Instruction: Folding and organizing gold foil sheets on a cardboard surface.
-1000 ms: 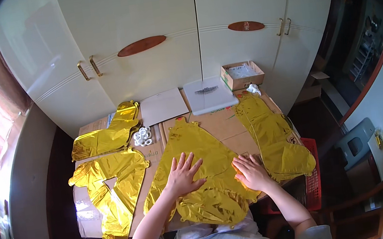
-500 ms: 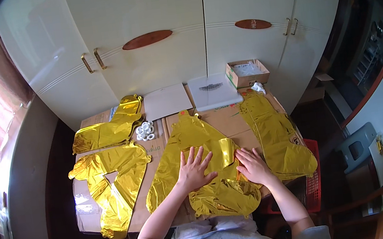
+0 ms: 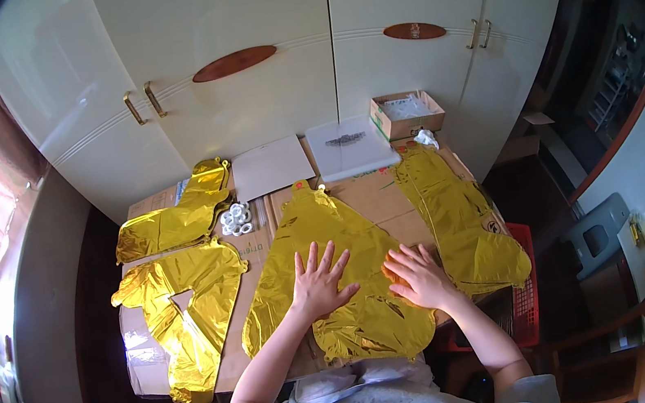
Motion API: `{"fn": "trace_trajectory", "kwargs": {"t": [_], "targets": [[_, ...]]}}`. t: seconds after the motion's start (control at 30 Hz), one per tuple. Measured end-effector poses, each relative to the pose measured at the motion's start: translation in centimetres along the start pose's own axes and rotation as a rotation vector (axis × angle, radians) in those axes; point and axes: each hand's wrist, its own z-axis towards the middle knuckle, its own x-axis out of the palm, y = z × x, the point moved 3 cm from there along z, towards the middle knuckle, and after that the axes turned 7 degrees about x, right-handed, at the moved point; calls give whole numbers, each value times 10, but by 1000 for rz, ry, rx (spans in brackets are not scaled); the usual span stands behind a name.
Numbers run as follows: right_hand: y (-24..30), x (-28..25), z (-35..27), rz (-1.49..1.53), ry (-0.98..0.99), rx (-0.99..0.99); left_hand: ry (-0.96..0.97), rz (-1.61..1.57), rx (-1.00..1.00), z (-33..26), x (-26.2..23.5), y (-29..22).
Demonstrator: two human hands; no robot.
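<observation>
A large gold foil balloon [image 3: 335,233], deflated, lies across the middle of the cardboard-covered table. My left hand [image 3: 320,284] rests flat on it with the fingers spread. To the right, my right hand [image 3: 421,277] touches the same balloon near its right edge, fingers stretched and thumb apart. An orange patch shows beside that thumb; I cannot tell whether it is a reflection. Another flattened gold balloon [image 3: 456,216] lies just right of my right hand. On the left are two more gold foil balloons, one [image 3: 210,279] nearer and one [image 3: 177,226] farther.
White rings [image 3: 236,220] sit in a small pile by the left balloons. A grey board [image 3: 272,167], a translucent plastic sheet [image 3: 352,148] and an open cardboard box [image 3: 409,115] line the back. A red basket [image 3: 527,296] stands at the right; white cabinets [image 3: 231,16] rise behind.
The raised, curled part of the middle balloon now lies flat. My right hand has shifted slightly on the foil, and the whole view has moved a little.
</observation>
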Motion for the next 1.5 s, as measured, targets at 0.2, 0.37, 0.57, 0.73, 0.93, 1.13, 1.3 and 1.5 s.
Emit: {"fn": "trace_trajectory", "kwargs": {"t": [0.2, 0.37, 0.57, 0.73, 0.93, 1.13, 1.3, 1.5], "targets": [[-8, 32, 103, 196, 19, -31, 1, 25, -9, -2, 1, 1], [-8, 43, 185, 109, 55, 38, 9, 24, -5, 1, -1, -1], [-19, 58, 216, 27, 196, 166, -13, 14, 7, 0, 1, 0], [-15, 38, 201, 60, 166, 214, -3, 11, -1, -1, 1, 2], [-10, 23, 113, 85, 149, 18, 14, 5, 6, -2, 3, 3], [5, 20, 54, 65, 126, -73, 27, -9, 16, 1, 1, 4], [4, 29, 38, 114, 74, -97, 47, -14, 21, 3, -3, 3], [-10, 7, 28, 184, -90, -14, 52, 6, -8, 1, 0, 3]]}}
